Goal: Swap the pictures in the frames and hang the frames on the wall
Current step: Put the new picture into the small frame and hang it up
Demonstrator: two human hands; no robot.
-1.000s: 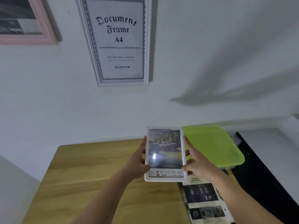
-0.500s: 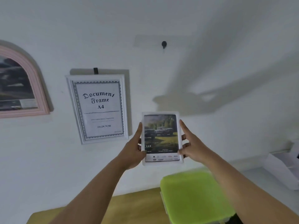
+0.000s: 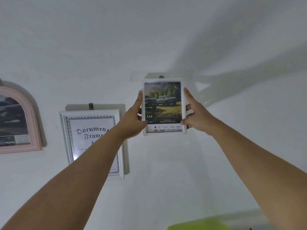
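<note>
I hold a small white frame (image 3: 163, 106) with a picture of two off-road cars up against the white wall. My left hand (image 3: 132, 118) grips its left edge and my right hand (image 3: 195, 116) grips its right edge. The frame's top edge sits just under a dark wall hook (image 3: 161, 77), which peeks out above it. To the left hangs a white A4 document frame (image 3: 91, 141) on its own hook (image 3: 90, 106), partly hidden by my left forearm. Further left hangs a pink arched frame (image 3: 20, 120) with a dark picture.
A lime green tray (image 3: 199, 224) shows at the bottom edge, below my right arm. Bare white wall (image 3: 249, 130) stretches to the right of the held frame and above it.
Both hands have lifted the small frame from over the table up to the wall hook. My view has tilted upward, so the table and tray have dropped out of sight.
</note>
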